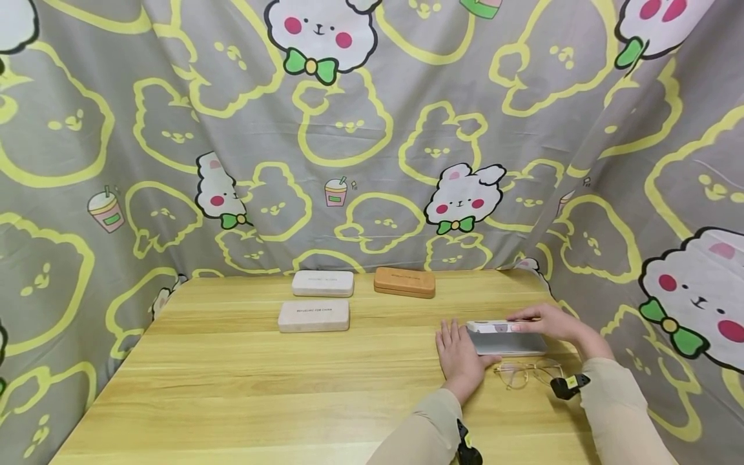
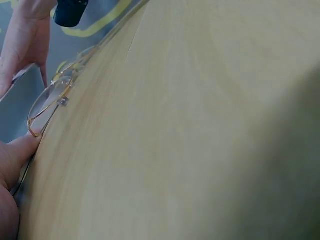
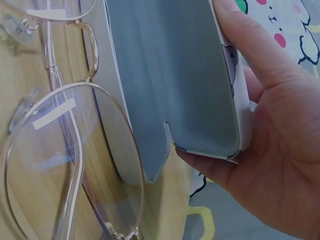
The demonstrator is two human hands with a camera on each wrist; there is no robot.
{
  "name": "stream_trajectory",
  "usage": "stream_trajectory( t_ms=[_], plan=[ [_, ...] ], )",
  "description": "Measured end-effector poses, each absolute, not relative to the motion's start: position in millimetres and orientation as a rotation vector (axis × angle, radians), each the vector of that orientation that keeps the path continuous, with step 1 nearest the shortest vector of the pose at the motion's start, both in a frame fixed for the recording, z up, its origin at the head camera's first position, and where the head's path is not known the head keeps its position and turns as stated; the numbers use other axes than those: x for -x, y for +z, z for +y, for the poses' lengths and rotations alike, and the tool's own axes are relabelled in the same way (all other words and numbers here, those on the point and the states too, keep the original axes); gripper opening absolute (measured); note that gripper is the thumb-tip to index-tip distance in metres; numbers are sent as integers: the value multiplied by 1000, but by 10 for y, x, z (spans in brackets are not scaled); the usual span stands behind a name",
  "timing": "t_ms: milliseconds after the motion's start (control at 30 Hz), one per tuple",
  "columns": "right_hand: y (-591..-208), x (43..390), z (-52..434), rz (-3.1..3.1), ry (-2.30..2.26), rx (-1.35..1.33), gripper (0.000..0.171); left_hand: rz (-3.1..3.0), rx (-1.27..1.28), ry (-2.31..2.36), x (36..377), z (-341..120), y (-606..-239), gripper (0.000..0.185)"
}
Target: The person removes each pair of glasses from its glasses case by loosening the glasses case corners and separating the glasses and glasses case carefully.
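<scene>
An eyeglass case with a grey lining lies unfolded at the table's right side, its patterned lid raised. My right hand grips that lid, thumb on one side and fingers on the other, as the right wrist view shows. At the case's left end rests my left hand, fingers stretched out flat and thumb along the front edge. Just in front of the case lie thin gold-framed glasses. In the right wrist view, the glasses stand beside the open case, outside it.
Farther left stand a white case and a pale pinkish case, both closed. A closed orange-brown case is near the back edge. A patterned curtain encloses the wooden table at the back and sides.
</scene>
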State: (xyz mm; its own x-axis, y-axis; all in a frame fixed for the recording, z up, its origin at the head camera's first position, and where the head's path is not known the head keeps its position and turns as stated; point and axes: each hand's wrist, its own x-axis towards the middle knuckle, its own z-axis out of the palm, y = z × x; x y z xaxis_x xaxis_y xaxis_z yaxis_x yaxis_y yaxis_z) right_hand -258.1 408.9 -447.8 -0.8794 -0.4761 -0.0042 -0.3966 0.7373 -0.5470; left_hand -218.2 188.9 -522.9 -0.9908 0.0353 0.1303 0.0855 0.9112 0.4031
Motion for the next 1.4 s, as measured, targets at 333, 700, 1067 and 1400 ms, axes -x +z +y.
stream_trajectory(
  t_ms=[333, 700, 1067, 1400],
  plan=[
    [-4524, 2574, 4111, 2828, -854, 665, 30, -2952, 103, -613, 2171, 1896, -5230, 99],
    [-4581, 2577, 4135, 2834, -878, 656, 34, -2956, 106, -615, 2181, 1904, -5244, 99],
    [-4702, 2561, 4164, 2897, -876, 600, 41, -2965, 97, -574, 2187, 1911, -5251, 100],
    [-4748, 2486, 4105, 2950, -893, 529, 46, -2952, 93, -594, 2216, 1906, -5283, 99]
  ],
)
